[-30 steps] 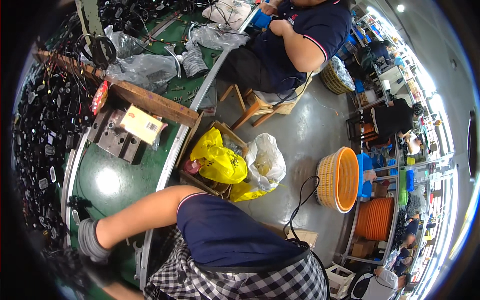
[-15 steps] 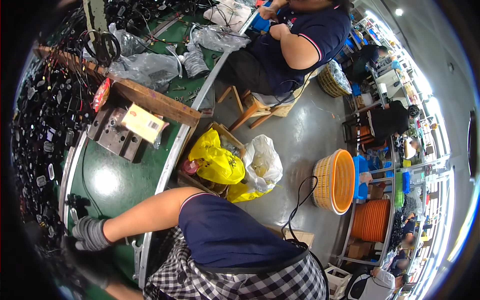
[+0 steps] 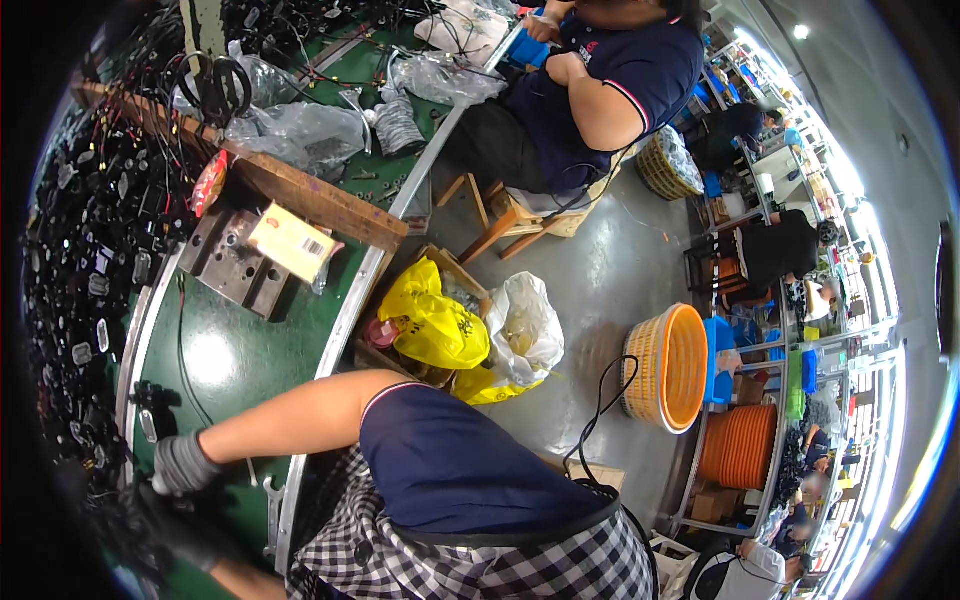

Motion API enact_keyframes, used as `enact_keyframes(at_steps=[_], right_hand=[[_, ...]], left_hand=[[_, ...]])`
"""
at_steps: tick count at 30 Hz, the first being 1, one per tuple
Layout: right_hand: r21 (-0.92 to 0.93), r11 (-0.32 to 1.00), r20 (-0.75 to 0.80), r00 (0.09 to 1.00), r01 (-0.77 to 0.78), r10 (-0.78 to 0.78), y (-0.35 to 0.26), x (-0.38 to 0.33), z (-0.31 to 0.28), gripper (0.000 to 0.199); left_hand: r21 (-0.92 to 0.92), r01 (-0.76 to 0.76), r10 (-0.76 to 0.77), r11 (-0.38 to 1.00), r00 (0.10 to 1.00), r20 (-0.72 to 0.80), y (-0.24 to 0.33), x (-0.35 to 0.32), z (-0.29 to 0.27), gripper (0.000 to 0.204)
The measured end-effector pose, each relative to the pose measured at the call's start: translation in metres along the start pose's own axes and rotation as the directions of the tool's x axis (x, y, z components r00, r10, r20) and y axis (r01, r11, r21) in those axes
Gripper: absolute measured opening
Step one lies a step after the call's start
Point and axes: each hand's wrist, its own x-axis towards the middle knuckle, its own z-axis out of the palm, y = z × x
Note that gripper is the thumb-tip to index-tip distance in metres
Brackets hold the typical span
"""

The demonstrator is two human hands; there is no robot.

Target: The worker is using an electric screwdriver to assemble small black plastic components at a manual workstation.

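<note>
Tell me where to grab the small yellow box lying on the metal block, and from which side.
Grip the yellow box across its two long edges, coming from above. It lies flat on the metal block, broad face up, with one end overhanging the block's edge, so that free end probably gives fingers room underneath.

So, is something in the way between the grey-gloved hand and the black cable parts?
Nothing visible. The grey-gloved hand is already at the edge of the black cable parts; the metal block sits farther up the table.
</note>
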Motion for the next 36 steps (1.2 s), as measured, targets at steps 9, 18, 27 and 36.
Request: enact_keyframes(at_steps=[9,18,27,36], right_hand=[[-0.132,0.93,0.034,0.936,-0.344,0.351,-0.061,-0.014,-0.052,0.036],[0.598,0.611,0.272,0.848,-0.519,0.455,-0.059,-0.015,-0.037,0.041],[0.621,0.558,0.343,0.831,-0.55,0.438,-0.046,-0.015,-0.046,0.043],[-0.102,0.931,0.033,0.935,-0.35,0.354,-0.059,-0.016,-0.029,0.023]], left_hand=[[0.206,-0.137,0.118,0.969,0.988,0.098,0.054,-0.021,0.02,0.024],[-0.226,0.14,-0.169,0.964,0.979,-0.113,0.073,-0.029,0.022,0.017],[-0.26,0.207,-0.227,0.943,0.973,-0.05,0.066,-0.024,0.028,0.019],[-0.036,0.123,-0.128,0.992,0.966,-0.223,0.077,-0.033,0.028,0.022]])
